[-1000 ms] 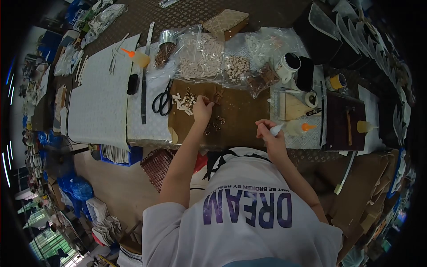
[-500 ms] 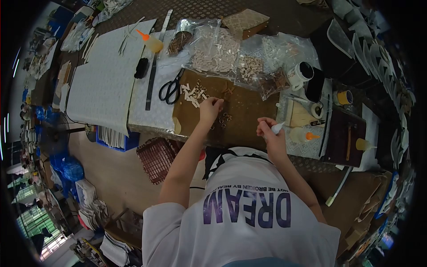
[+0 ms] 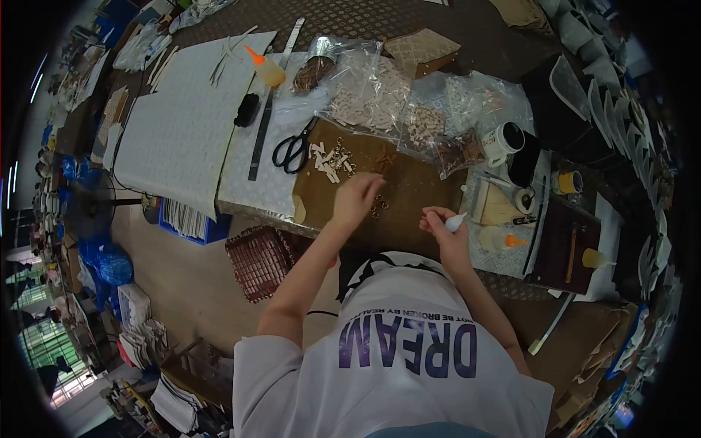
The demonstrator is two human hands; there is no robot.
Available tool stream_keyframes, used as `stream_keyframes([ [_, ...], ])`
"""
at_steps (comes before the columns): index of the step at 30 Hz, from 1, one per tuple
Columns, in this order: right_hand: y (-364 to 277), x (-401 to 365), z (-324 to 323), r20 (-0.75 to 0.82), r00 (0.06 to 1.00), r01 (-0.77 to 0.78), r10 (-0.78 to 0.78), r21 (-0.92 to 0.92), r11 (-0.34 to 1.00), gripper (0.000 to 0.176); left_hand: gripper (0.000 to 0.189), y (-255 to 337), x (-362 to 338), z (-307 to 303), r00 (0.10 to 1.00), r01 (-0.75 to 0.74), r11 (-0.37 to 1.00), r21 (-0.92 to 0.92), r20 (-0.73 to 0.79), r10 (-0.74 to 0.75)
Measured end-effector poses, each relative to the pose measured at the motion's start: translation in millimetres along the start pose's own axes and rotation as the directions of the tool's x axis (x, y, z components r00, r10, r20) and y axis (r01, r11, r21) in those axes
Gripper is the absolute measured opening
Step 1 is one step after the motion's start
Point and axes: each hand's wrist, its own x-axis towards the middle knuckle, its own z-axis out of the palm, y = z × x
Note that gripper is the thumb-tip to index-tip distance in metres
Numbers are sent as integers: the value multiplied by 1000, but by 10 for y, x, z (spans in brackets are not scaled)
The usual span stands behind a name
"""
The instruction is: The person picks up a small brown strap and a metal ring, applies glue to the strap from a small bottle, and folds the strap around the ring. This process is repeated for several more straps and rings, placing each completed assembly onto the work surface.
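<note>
My left hand is over the brown work mat, thumb and fingers pressed together. Whatever it pinches, if anything, is too small to make out. Beside its fingertips lie a few small metal rings. Just beyond the hand is a pile of pale short strips mixed with metal rings, and some brown strips lie near it. In my right hand is a small white squeeze bottle with a pointed tip, held above the mat's right part. The hands are apart.
Black scissors, a metal ruler and a black brush-like block lie left of the mat. Bags of small pieces sit behind. A mug, tape roll and orange-tipped bottle stand right.
The camera view has shifted a little. My left hand has drawn slightly back from the strip pile toward my body. My right hand still grips the squeeze bottle.
</note>
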Motion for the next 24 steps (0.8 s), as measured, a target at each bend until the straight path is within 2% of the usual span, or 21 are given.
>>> stream_keyframes([
  [1, 13, -6, -13, -1, 1000, 28, -28, 12, 1000, 22, 12, -302, 52, 9, 982, 182, 978, 99, -60, -177],
  [3, -24, -46, -19, -19, 999, 43, -43, 15, 999, 22, 14, -783, 118, -36, 970, 172, 941, 292, -214, -111],
  [6, -48, -77, -54, -47, 999, 18, -18, 10, 1000, 21, 15, -1022, 228, -92, 972, 219, 936, 276, -145, -185],
  [9, -59, -108, -75, -63, 998, 21, -19, 31, 999, 21, 9, -1149, 311, -46, 975, 220, 927, 304, -92, -201],
  [10, -67, -110, -73, -62, 998, 34, -31, 44, 998, 21, 9, -1184, 331, -23, 980, 197, 910, 365, -73, -184],
  [12, -23, -96, -106, -90, 995, 54, -47, 72, 996, 19, 8, -1162, 329, -32, 987, 153, 860, 487, -41, -153],
  [13, -13, -84, -112, -102, 993, 62, -53, 87, 994, 19, 9, -1149, 331, -29, 982, 172, 836, 521, -29, -184],
  [16, -83, -88, -113, -102, 993, 72, -61, 106, 992, 18, 12, -957, 327, -96, 974, 222, 836, 501, -69, -218],
  [17, -120, -101, -120, -97, 993, 79, -68, 114, 990, 18, 13, -908, 331, -101, 978, 208, 865, 457, -81, -193],
  [18, -172, -105, -111, -98, 992, 86, -74, 121, 989, 17, 14, -543, 364, -148, 946, 324, 932, 161, -62, -318],
  [19, -215, -115, -107, -102, 992, 91, -78, 129, 987, 17, 15, -181, 372, -182, 901, 430, 891, -144, 4, -434],
  [20, -246, -130, -113, -91, 993, 86, -75, 130, 988, 17, 18, -143, 318, -108, 862, 493, 736, -464, 149, -484],
  [23, -345, -160, -111, -67, 995, 83, -77, 105, 991, 17, 18, 744, 173, -175, 793, 600, 413, -685, 440, -421],
  [24, -351, -166, -120, -62, 995, 89, -82, 112, 990, 17, 19, 931, 128, -175, 787, 610, 391, -689, 470, -399],
])
